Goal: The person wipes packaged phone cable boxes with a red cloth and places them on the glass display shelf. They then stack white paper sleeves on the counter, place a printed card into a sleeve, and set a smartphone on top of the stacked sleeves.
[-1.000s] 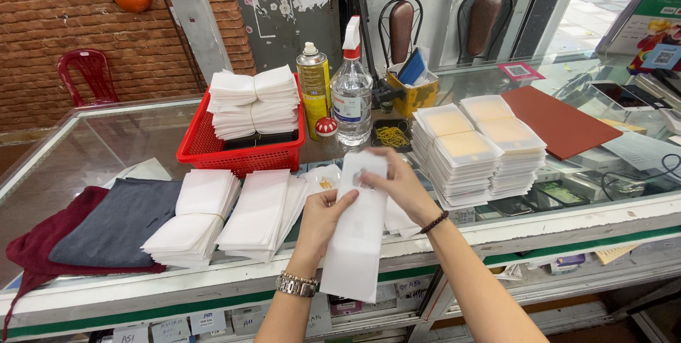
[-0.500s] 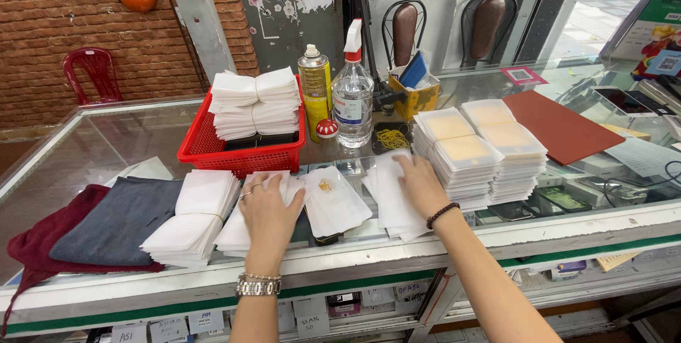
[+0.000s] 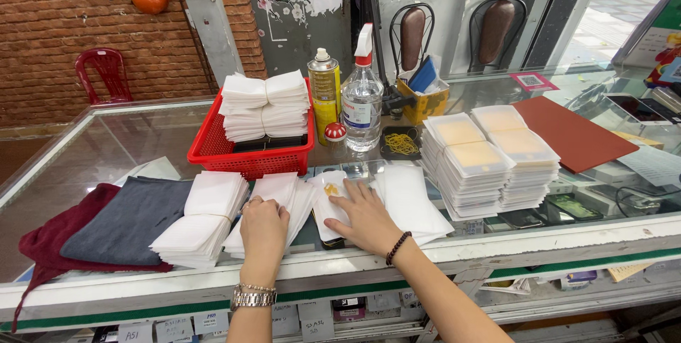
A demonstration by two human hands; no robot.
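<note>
My left hand (image 3: 262,228) rests on a stack of white packets (image 3: 278,190) at the front of the glass counter (image 3: 92,144). Its fingers curl down over the top packets and the fingertips are hidden. My right hand (image 3: 365,219) lies flat, fingers spread, on a single white packet with a yellow patch (image 3: 328,197). A banded stack of white packets (image 3: 206,215) sits left of my left hand. More white packets (image 3: 411,197) lie right of my right hand.
A red basket (image 3: 213,151) holds more white packets behind my hands. A yellow spray can (image 3: 324,95) and a clear spray bottle (image 3: 362,102) stand beside it. Tall stacks of clear-wrapped packets (image 3: 489,166) are at the right, and grey and maroon cloths (image 3: 106,222) at the left.
Both hands held one white packet up over the counter. They laid it down; my left hand went to the stack and my right hand slid left onto the single packet.
</note>
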